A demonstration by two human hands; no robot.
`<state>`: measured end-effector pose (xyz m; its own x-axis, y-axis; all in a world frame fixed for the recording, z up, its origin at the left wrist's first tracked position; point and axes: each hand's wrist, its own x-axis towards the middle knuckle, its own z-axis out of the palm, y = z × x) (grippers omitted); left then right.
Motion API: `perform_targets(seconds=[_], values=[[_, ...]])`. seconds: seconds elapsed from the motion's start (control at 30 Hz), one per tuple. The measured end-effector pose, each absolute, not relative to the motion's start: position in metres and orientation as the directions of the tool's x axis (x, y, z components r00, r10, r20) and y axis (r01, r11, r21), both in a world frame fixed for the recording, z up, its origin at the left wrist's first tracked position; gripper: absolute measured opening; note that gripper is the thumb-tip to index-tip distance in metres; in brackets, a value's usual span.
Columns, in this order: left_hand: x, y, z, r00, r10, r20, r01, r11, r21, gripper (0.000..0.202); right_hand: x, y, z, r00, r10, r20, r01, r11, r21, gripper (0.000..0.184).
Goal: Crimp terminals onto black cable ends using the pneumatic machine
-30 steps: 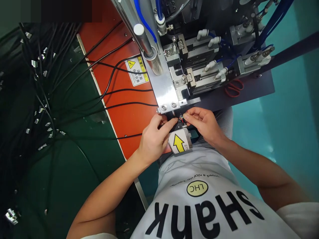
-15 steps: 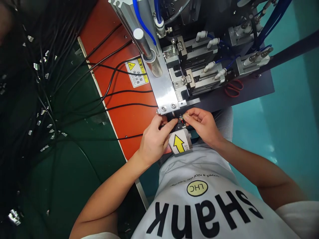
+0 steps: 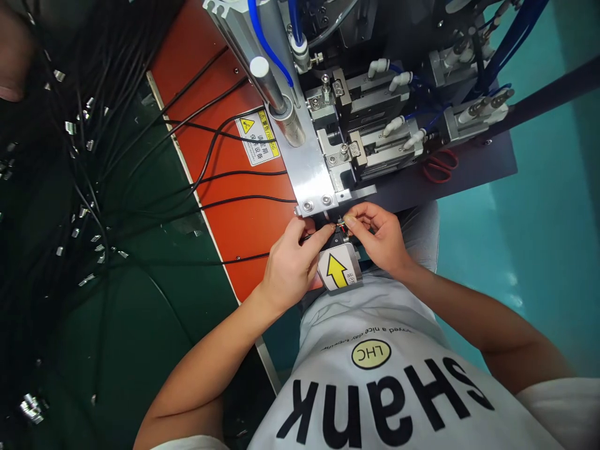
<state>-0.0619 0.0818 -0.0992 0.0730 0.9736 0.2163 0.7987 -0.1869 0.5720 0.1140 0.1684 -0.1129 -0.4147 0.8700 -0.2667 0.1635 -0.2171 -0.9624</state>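
My left hand (image 3: 291, 259) is closed at the near end of the metal machine, its thumb and forefinger together beside a small black fixture. A black cable runs under this hand, and its fingers seem to grip it, though the grip is partly hidden. Thin coloured wires (image 3: 342, 226), red and green among them, show between my two hands. My right hand (image 3: 380, 236) pinches the tips of these wires between thumb and forefinger. Just below the fingers is a white plate with a yellow arrow (image 3: 336, 270).
The machine's steel plate (image 3: 312, 172) and cylinders stand close beyond my hands. Black cables (image 3: 220, 201) cross the orange machine base (image 3: 225, 231). Many cables with shiny metal ends lie on the green table (image 3: 154, 325) at left. Red-handled scissors (image 3: 439, 166) lie at right.
My hands stay almost in place, still at the coloured wires. A blurred part of another person, perhaps a hand, shows more at the upper left, and the cable ends there have shifted slightly.
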Motion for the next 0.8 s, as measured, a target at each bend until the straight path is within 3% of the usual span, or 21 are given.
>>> perform_targets(seconds=[0.2, 0.4, 0.63, 0.8], values=[[-0.063, 0.081, -0.101, 0.082, 0.971, 0.224, 0.804, -0.197, 0.561, 0.034, 0.115, 0.165, -0.117, -0.404, 0.878, -0.258, 0.132, -0.223, -0.966, 0.018], [-0.063, 0.081, -0.1, 0.077, 0.976, 0.203, 0.799, -0.182, 0.573, 0.034, 0.121, 0.174, -0.116, -0.462, 0.831, -0.309, 0.233, -0.223, -0.947, 0.019], [-0.061, 0.082, -0.099, 0.078, 0.973, 0.216, 0.804, -0.189, 0.563, 0.033, 0.117, 0.172, -0.118, -0.453, 0.891, -0.022, 0.229, 0.093, -0.969, 0.004], [-0.062, 0.082, -0.1, 0.079, 0.969, 0.235, 0.803, -0.201, 0.561, 0.031, 0.113, 0.167, -0.123, -0.415, 0.907, 0.074, 0.198, 0.17, -0.965, 0.005]])
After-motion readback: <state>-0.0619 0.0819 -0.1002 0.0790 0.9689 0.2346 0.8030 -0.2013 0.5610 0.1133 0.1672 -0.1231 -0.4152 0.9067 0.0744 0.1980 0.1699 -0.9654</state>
